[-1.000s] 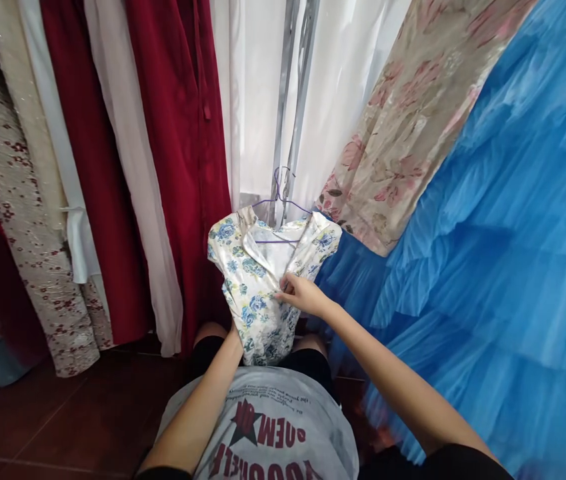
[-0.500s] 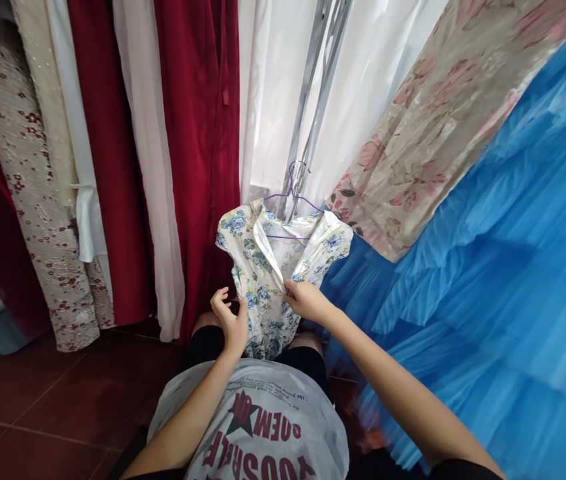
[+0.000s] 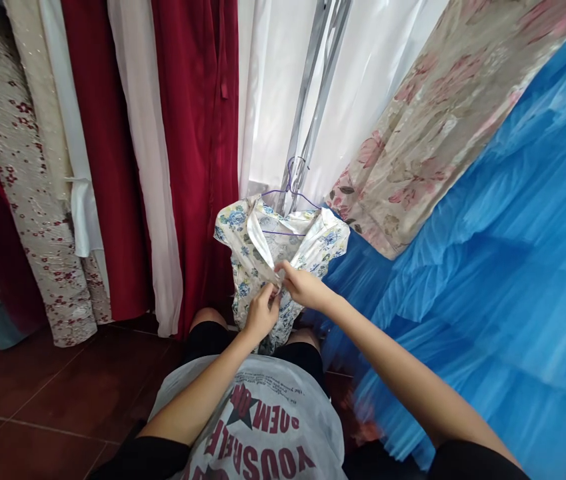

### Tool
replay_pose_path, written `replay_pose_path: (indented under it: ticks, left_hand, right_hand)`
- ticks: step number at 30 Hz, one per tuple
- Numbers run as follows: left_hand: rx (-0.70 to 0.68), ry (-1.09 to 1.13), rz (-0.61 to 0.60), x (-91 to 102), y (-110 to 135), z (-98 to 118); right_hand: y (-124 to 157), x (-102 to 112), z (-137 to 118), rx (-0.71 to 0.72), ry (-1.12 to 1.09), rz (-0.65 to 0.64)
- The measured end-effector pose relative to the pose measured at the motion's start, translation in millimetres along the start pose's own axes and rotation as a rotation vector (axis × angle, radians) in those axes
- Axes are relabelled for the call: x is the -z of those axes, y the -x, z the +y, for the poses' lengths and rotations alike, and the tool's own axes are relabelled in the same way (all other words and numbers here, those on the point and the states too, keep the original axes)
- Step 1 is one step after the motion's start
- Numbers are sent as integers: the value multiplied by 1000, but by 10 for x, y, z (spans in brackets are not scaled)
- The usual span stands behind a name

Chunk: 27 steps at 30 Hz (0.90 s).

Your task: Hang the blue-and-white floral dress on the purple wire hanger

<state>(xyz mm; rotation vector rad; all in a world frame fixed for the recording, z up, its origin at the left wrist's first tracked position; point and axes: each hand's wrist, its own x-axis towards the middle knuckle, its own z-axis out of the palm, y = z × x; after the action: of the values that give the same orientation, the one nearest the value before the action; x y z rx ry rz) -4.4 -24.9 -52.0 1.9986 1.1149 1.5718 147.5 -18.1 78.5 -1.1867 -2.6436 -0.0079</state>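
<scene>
A small white garment with blue flowers (image 3: 253,243) hangs on a purple wire hanger (image 3: 289,193) in front of my knees. Its front is open at the collar. My left hand (image 3: 261,312) pinches the left edge of the opening at chest height. My right hand (image 3: 301,285) pinches the right edge, and the two sets of fingertips meet at the middle of the garment. The hanger hook sits on a slanted metal rack pole (image 3: 313,100).
Long red, white and patterned dresses (image 3: 127,153) hang on the left. A beige floral fabric (image 3: 427,127) and a big blue tulle skirt (image 3: 503,267) fill the right. Dark red floor tiles (image 3: 37,407) lie at lower left.
My left hand came out from under the garment, opened beside it, then rose and closed on its front edge next to my right hand. The view shifted slightly.
</scene>
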Motion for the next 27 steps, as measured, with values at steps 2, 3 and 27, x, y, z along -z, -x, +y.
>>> replay_pose_path:
  ticks: [2, 3, 27]
  left_hand:
    - [5, -12, -16, 48, 3, 29]
    - [8, -18, -27, 65, 3, 39]
    - [-270, -51, -18, 542, -1798, 520]
  right_hand:
    - [-134, 188, 137, 26, 13, 45]
    - [-231, 300, 216, 28, 21, 70]
    - [-1062, 766, 535, -182, -766, 785]
